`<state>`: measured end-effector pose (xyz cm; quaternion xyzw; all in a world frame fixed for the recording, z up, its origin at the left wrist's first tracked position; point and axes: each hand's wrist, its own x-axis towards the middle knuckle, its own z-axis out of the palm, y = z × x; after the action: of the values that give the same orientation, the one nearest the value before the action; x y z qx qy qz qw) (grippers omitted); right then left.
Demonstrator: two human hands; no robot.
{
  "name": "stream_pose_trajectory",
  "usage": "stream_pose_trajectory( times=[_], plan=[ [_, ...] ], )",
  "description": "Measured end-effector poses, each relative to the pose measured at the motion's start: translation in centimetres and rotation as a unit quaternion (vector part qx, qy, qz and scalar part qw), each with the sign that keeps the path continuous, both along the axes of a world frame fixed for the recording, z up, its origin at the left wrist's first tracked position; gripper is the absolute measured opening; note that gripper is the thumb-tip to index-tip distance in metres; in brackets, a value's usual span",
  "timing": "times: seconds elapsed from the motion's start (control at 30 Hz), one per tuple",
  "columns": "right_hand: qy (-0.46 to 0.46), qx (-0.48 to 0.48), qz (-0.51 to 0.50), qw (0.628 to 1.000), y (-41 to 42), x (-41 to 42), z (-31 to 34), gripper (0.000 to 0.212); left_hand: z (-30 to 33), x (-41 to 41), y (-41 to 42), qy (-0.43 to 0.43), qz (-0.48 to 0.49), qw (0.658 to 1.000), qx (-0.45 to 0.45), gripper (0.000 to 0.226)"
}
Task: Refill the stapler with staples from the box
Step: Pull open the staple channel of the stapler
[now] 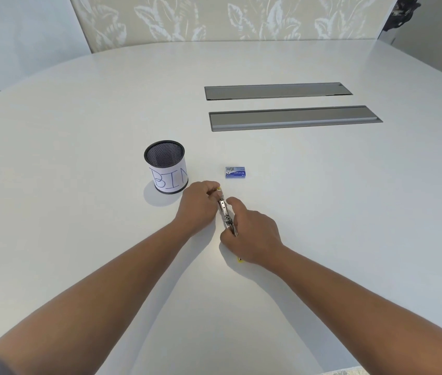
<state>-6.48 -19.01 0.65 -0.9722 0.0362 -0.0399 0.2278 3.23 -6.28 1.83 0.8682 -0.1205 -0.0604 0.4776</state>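
Observation:
A small stapler [225,212] with a silver metal track and yellow plastic parts lies on the white table [322,212], swung open lengthwise. My left hand [197,203] pinches its far end, where a bit of yellow shows. My right hand [252,234] grips the near half, covering most of the body; a yellow tip pokes out under the wrist. The blue staple box [235,172] sits closed on the table just beyond both hands, apart from them.
A black mesh cup [165,166] with a paper label reading "BIN" stands left of the box, close to my left hand. Two grey recessed cable trays [293,117] lie further back on the right. A patterned wall panel rises behind the table.

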Motion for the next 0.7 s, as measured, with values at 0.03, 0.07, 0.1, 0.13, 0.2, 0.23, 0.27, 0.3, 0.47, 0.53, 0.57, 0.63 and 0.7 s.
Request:
stream_pose_trajectory(
  times=[0.03, 0.07, 0.1, 0.13, 0.2, 0.23, 0.27, 0.3, 0.47, 0.53, 0.57, 0.63, 0.7],
  plan=[
    [-0.004, -0.002, -0.004, 1.000, 0.0, 0.0, -0.1, 0.056, 0.1, 0.1, 0.0, -0.008, -0.012, 1.000, 0.017, 0.012],
    [-0.007, -0.003, -0.007, 1.000, 0.1, 0.0, -0.1, 0.054, 0.1, 0.2, -0.1, -0.015, -0.024, 0.999, 0.034, 0.013],
    [-0.010, -0.004, -0.009, 1.000, 0.1, 0.1, -0.2, 0.052, 0.2, 0.3, -0.1, -0.018, -0.032, 0.998, 0.048, 0.016],
    [-0.011, -0.003, -0.011, 1.000, 0.1, 0.0, -0.3, 0.051, 0.1, 0.5, -0.1, -0.014, -0.036, 0.998, 0.056, 0.022],
    [-0.010, -0.003, -0.013, 1.000, 0.2, 0.0, -0.4, 0.051, 0.0, 0.9, 0.0, 0.007, -0.031, 0.998, 0.050, 0.031],
    [-0.010, -0.004, -0.013, 1.000, 0.2, 0.0, -0.4, 0.050, -0.1, 1.1, 0.0, 0.014, -0.028, 0.998, 0.045, 0.033],
    [-0.012, -0.004, -0.014, 1.000, 0.2, 0.0, -0.4, 0.049, -0.1, 1.2, 0.0, 0.018, -0.026, 0.999, 0.042, 0.033],
    [-0.014, -0.003, -0.014, 1.000, 0.2, 0.0, -0.5, 0.048, -0.2, 1.2, 0.0, 0.020, -0.024, 0.999, 0.040, 0.034],
    [-0.014, -0.008, -0.016, 1.000, 0.1, 0.0, -0.4, 0.042, -0.4, 1.5, 0.2, 0.019, -0.049, 0.997, 0.050, 0.029],
    [-0.016, -0.010, -0.017, 1.000, 0.2, 0.0, -0.3, 0.042, -0.4, 1.6, 0.2, 0.017, -0.054, 0.997, 0.061, 0.026],
    [-0.018, -0.010, -0.017, 1.000, 0.2, 0.0, -0.3, 0.043, -0.5, 1.6, 0.3, 0.016, -0.053, 0.997, 0.062, 0.026],
    [-0.021, -0.007, -0.015, 1.000, 0.2, -0.1, -0.3, 0.043, -0.5, 1.5, 0.3, 0.006, -0.051, 0.997, 0.057, 0.025],
    [-0.023, -0.005, -0.013, 1.000, 0.1, -0.1, -0.3, 0.037, -0.6, 1.3, 0.4, -0.014, -0.047, 0.997, 0.057, 0.019]
  ],
)
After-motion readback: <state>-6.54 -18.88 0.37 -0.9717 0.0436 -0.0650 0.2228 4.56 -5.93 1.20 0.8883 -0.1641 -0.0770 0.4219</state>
